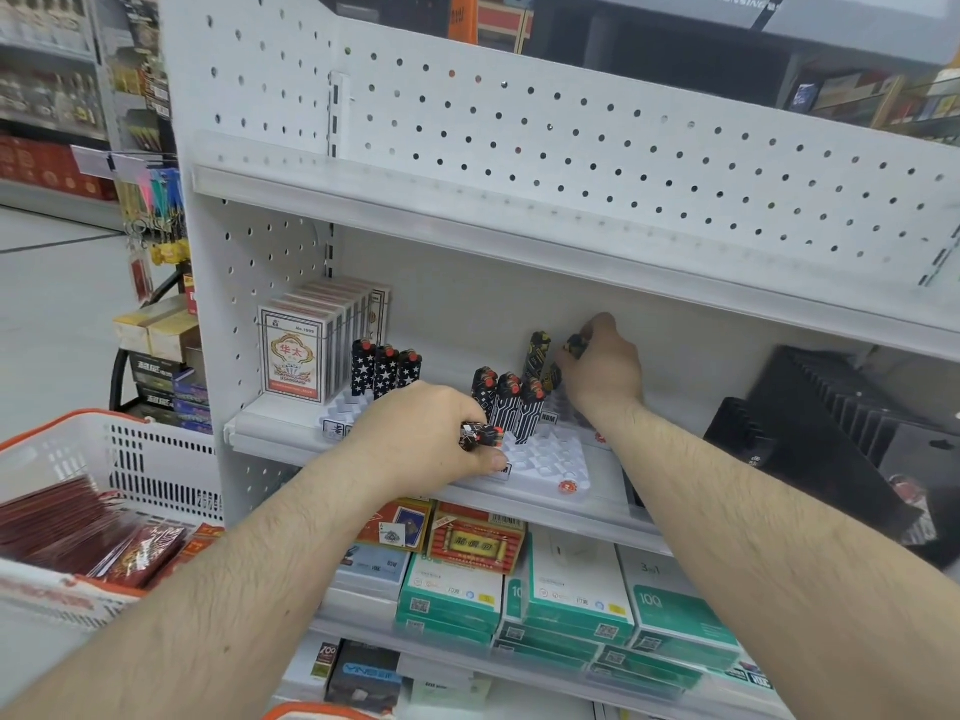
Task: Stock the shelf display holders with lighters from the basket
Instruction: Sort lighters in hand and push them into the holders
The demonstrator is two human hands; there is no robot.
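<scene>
My left hand (pixel 431 433) grips a black patterned lighter with a red top (pixel 480 434) just in front of the white display holder (pixel 556 459) on the middle shelf. Three black-and-white lighters (pixel 506 402) stand in that holder. My right hand (pixel 605 368) reaches to the back of the shelf and pinches a black-and-yellow lighter (pixel 574 348); another yellow-patterned lighter (pixel 537 356) stands upright just left of it. A second white holder (pixel 348 407) to the left carries three star-patterned lighters (pixel 384 371). The orange-and-white basket (pixel 156 449) sits at lower left.
A row of playing-card boxes (pixel 298 356) stands at the shelf's left end. A black slotted rack (pixel 831 428) occupies the right end. Green and white boxes (pixel 571 595) fill the shelf below. Red packets (pixel 78 532) lie in the basket. White pegboard (pixel 519 132) rises above.
</scene>
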